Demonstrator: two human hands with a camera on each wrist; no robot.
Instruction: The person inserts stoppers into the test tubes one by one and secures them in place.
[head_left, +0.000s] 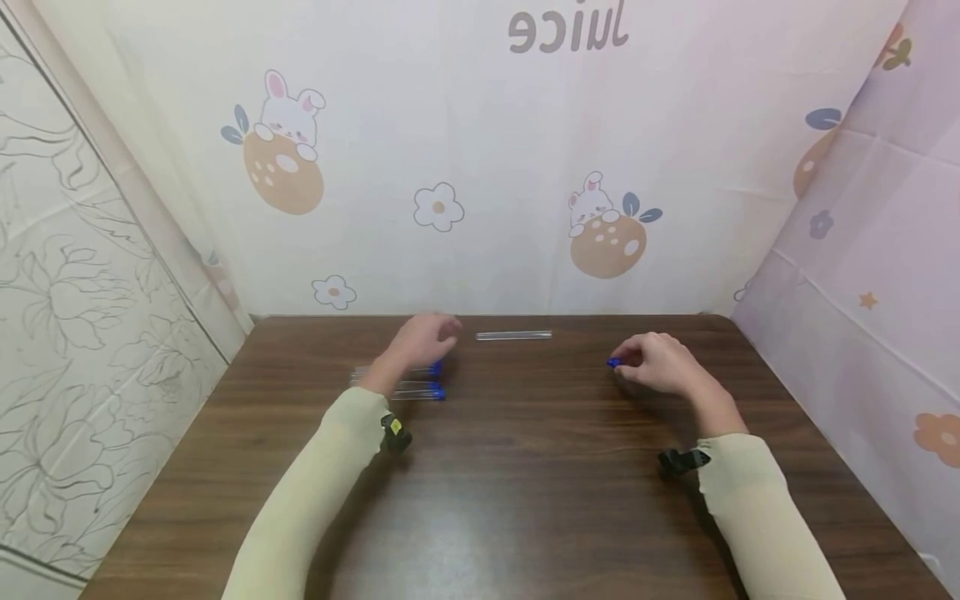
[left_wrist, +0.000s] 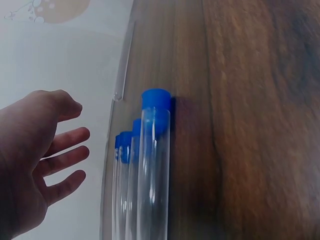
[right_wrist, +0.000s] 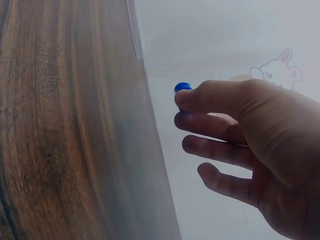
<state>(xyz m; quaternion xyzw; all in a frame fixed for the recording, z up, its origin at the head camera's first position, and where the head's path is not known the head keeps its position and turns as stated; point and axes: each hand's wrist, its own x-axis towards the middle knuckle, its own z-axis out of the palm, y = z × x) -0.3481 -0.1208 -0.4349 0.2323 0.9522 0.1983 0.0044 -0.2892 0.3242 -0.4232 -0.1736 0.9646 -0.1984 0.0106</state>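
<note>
Between thumb and index finger, my right hand (head_left: 660, 363) pinches a small blue stopper (right_wrist: 183, 87) above the right side of the table. My left hand (head_left: 424, 340) is raised over the left side with loosely bent fingers and nothing in its grasp. Below it lie several clear test tubes (left_wrist: 154, 170) with blue stoppers (left_wrist: 156, 98), side by side; in the head view the left wrist partly hides them. An unstoppered test tube (head_left: 513, 335) lies crosswise near the back edge, to the right of the left hand.
The brown wooden table (head_left: 495, 483) ends at a white printed curtain (head_left: 495, 150) behind it. More curtain (head_left: 862, 250) hangs along the right side, and a panel with flower line drawings (head_left: 75, 275) stands at the left.
</note>
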